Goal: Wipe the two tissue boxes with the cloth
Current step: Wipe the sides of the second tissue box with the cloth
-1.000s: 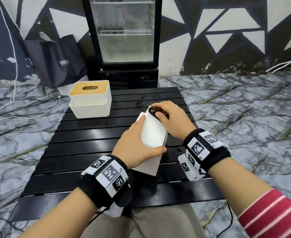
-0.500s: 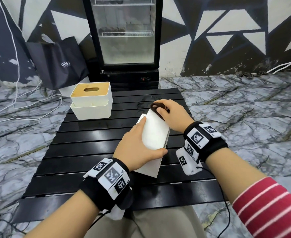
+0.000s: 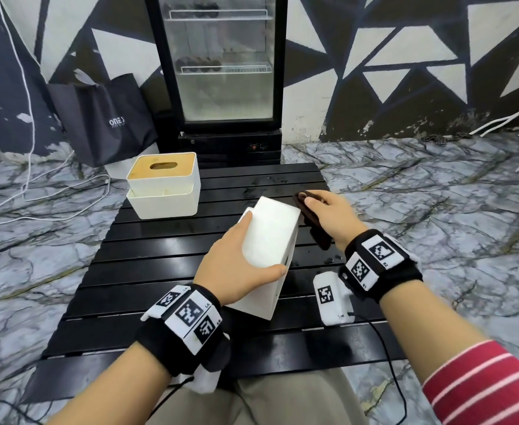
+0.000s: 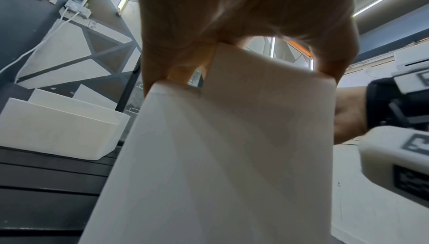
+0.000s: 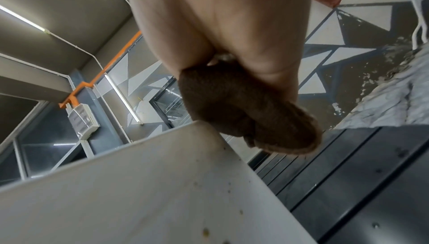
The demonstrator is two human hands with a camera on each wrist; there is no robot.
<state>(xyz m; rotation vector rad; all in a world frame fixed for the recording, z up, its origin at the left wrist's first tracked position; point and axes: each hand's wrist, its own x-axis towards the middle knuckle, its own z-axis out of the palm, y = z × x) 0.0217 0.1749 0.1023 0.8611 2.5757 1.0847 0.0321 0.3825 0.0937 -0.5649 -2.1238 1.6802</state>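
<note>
A white tissue box (image 3: 267, 237) stands tilted on the black slatted table (image 3: 160, 265), and my left hand (image 3: 240, 265) grips it from the near side, thumb on its right edge. The left wrist view shows that box (image 4: 232, 147) filling the middle under my fingers. My right hand (image 3: 328, 216) holds a dark brown cloth (image 3: 313, 222) against the box's far right side. In the right wrist view the cloth (image 5: 243, 108) is bunched under my fingers above the box's speckled face (image 5: 150, 193). A second white tissue box (image 3: 163, 188) with a wooden lid sits at the table's far left.
A glass-door fridge (image 3: 221, 72) stands behind the table, and a dark paper bag (image 3: 105, 118) leans on the wall to its left. White cables (image 3: 37, 197) trail over the marble floor. The second box (image 4: 58, 132) appears at left in the left wrist view.
My right hand with the cloth has slid from the top of the box to its right side. The left hand keeps its grip; the box has tilted a little.
</note>
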